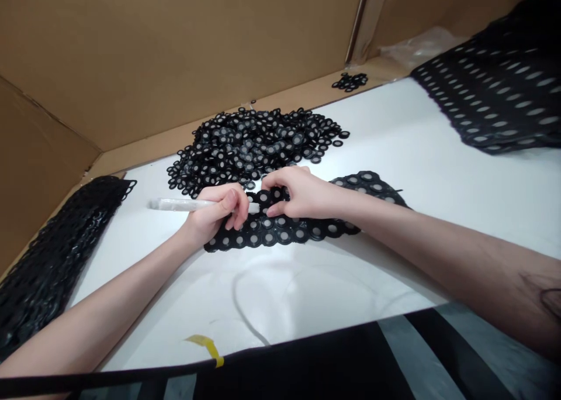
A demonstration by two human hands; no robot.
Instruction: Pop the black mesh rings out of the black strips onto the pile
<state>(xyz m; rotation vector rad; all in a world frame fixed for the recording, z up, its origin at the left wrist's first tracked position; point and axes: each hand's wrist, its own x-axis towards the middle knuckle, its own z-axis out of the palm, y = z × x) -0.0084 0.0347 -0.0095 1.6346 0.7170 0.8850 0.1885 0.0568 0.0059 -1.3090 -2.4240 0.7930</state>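
My left hand (217, 213) is closed around a thin white stick-like tool (175, 204) that lies level, its tip pointing right toward the sheet. My right hand (298, 190) pinches the upper left edge of a black rubber sheet of joined rings with grey centres (307, 227), which lies flat on the white table (438, 172). Both hands meet over the sheet's left end. Just behind them sits a heap of loose black rings (254, 142).
A stack of emptied black mesh sheets (52, 254) lies at the left edge, and another stack of ring sheets (499, 96) at the far right. Brown cardboard walls (175, 49) enclose the table. A few loose rings (349, 82) rest at the back. Yellow tape (205, 346) marks the near edge.
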